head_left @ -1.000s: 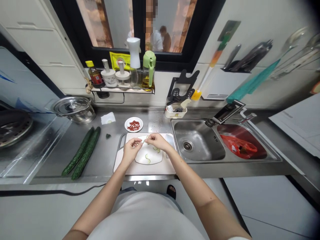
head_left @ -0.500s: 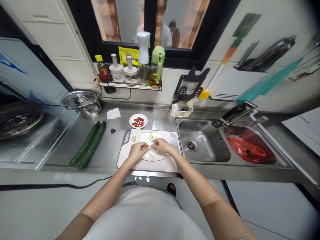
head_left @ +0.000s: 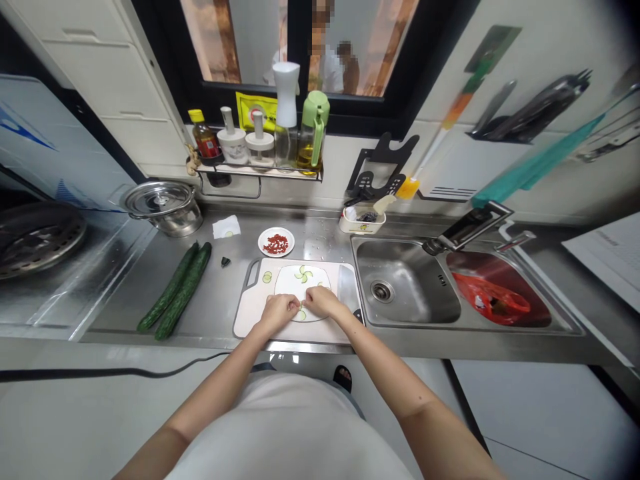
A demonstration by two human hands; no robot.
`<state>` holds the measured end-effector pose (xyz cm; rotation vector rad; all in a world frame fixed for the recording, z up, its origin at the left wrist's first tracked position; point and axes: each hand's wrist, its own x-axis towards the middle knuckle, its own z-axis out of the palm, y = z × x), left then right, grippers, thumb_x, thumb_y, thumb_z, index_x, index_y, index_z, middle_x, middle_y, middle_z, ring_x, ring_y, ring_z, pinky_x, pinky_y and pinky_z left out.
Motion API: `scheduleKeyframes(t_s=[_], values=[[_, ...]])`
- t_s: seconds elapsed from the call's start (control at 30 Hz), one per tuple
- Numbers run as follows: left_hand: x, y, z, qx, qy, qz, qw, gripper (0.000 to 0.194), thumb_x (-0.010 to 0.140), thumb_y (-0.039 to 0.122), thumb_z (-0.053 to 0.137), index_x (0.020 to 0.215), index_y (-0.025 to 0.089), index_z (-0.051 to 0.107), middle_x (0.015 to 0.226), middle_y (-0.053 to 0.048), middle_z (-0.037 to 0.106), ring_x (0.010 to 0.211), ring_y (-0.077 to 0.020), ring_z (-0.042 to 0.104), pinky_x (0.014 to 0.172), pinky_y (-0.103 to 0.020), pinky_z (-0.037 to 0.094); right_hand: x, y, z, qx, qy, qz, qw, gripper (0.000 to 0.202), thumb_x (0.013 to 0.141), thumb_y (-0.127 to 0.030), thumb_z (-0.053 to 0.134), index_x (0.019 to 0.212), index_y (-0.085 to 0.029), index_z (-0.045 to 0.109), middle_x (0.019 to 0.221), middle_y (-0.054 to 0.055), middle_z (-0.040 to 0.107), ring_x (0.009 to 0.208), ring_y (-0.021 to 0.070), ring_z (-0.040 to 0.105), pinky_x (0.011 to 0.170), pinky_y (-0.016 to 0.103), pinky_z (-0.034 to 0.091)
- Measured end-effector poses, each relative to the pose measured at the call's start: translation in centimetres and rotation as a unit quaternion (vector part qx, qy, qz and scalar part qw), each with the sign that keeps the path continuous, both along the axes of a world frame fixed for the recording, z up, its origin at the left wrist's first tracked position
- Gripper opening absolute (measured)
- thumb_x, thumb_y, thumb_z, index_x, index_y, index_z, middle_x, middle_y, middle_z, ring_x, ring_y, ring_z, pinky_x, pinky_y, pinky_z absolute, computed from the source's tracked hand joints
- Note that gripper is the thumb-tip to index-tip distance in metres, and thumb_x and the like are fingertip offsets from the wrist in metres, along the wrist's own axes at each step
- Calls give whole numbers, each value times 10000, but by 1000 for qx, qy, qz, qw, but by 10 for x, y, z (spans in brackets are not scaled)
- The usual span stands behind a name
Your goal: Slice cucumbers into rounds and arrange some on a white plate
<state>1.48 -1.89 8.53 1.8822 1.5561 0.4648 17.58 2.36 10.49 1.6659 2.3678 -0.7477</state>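
1. The thin green slices (head_left: 303, 274) lay mostly on a white plate (head_left: 285, 280): several in a pinwheel on its far part, one near its right edge, and one closer in, just below the fingertips. The pinwheel pieces were too small to count surely.
2. Both hands hovered low over the plate's near part, fingertips close together. The left hand (head_left: 278, 312) had its thumb and fingers drawn in; the right hand (head_left: 321, 302) was curled likewise. Whether either pinched a slice, I could not tell.
3. Such slices would probably have been light, limp, damp and slippery, and easily torn. The rind edge looked the best hold, taken gently between thumb and forefinger.
4. Beneath the plate was one cutting board (head_left: 245, 319), with what looked like two overlapping slices (head_left: 267, 277) at its left and one knife (head_left: 346, 283) at its right.
5. Just beyond stood one small dish (head_left: 261, 246) of red bits (head_left: 277, 244), too many to count.
6. Leftward were one dark scrap (head_left: 225, 262), one white paper (head_left: 225, 225), two whole cucumbers (head_left: 183, 291) side by side, and one lidded pot (head_left: 181, 221).
7. Rightward, the sink (head_left: 407, 293) had two basins, one with a red bag (head_left: 500, 303).
8. Five containers stood on the wall shelf (head_left: 295, 174).
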Motion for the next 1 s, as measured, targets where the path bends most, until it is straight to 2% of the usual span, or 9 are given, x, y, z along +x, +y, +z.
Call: scheduleKeyframes(t_s=[0.23,0.5,1.0], values=[[2,-3,3,-13,29,-12,999,167,790,240,555,791,202,718,763,-47,706,753,-191,619,752,-281,374,-2,-5,1,-9,-25,4,1000,213,835,-298,554,856,-140,695,883,143,704,837,225,640,660,259,397],[5,-4,5,-28,111,-35,993,209,811,213,497,821,218,706,862,-38,719,882,-195,616,839,-306,351,-7,-9,1,-24,-60,0,998,253,859,-313,527,967,-139,676,1005,148,688,933,230,636,727,266,433],[3,-6,1,-3,114,-39,993,196,808,212,498,815,218,694,839,-30,707,852,-192,606,802,-318,331,-9,-12,3,-26,-77,-2,997,256,880,-322,510,989,-152,667,1029,145,681,987,233,625,751,269,441]])
